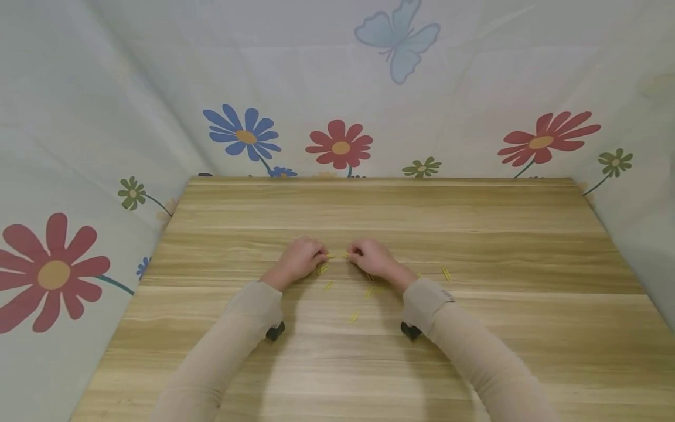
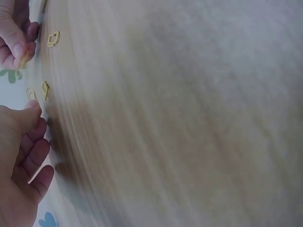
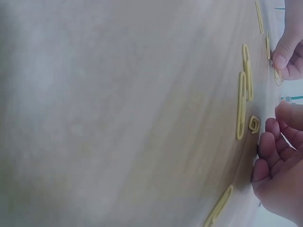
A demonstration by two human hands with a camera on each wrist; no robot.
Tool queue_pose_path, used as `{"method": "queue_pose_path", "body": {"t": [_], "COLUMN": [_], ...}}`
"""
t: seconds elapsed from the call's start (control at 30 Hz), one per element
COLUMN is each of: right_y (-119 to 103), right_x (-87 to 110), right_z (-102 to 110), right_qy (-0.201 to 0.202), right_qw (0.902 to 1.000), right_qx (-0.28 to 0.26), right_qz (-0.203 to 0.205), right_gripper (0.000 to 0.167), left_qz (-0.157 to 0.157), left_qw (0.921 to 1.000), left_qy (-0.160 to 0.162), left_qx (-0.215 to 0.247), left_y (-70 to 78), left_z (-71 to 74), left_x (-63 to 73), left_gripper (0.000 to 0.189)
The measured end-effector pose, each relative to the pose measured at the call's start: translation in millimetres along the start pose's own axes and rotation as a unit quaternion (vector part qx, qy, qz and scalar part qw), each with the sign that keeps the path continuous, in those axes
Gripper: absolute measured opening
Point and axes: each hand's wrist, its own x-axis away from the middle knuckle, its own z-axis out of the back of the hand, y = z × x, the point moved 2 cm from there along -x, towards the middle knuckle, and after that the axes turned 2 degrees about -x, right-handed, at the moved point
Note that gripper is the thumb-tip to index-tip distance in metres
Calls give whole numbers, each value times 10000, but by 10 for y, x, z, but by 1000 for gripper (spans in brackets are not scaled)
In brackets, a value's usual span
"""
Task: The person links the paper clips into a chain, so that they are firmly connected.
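Note:
Just above the table, my left hand [image 1: 303,259] pinches a yellow paper clip [image 1: 330,255] between thumb and index finger. Facing it across a small gap, my right hand [image 1: 375,259] pinches another yellow paper clip [image 2: 22,62], its wire pointing toward the left hand. The two held clips look apart from each other. In the left wrist view the left thumb [image 2: 29,109] covers the lower end of its clip. Loose yellow paper clips lie about the hands, one [image 1: 323,269] right beside the left fingers and one [image 3: 254,124] near the right fingertips.
Several more yellow paper clips are scattered nearer the body, including one at the front [image 1: 354,317] and one off to the right [image 1: 446,274]. The wood-grain table [image 1: 337,375] meets a flower-printed cloth [image 1: 295,58] at its back and sides.

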Motion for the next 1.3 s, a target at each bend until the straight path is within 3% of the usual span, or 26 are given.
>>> {"method": "queue_pose_path", "body": {"t": [0.3, 0.53, 0.77, 1.0, 1.3], "right_y": [26, -29, -99, -155, -228], "right_x": [47, 116, 146, 151, 207], "right_z": [52, 169, 290, 368, 458], "right_qy": [-220, -363, -660, -692, -973], "right_qw": [9966, 9914, 9814, 9804, 9748], "right_qx": [-758, -1256, -1800, -1821, -1981], "right_qz": [-224, -102, 39, 280, 332], "right_gripper": [13, 12, 19, 17, 18], "left_qz": [139, 203, 25, -137, -574], "left_qw": [9996, 9995, 9999, 9998, 9983], "left_qy": [59, 7, -19, -87, 112], "left_qx": [245, 235, 111, 75, 17], "left_y": [10, 50, 149, 253, 380], "left_z": [68, 158, 260, 343, 460], "left_x": [10, 17, 45, 63, 63], "left_gripper": [14, 12, 10, 7, 8]}}
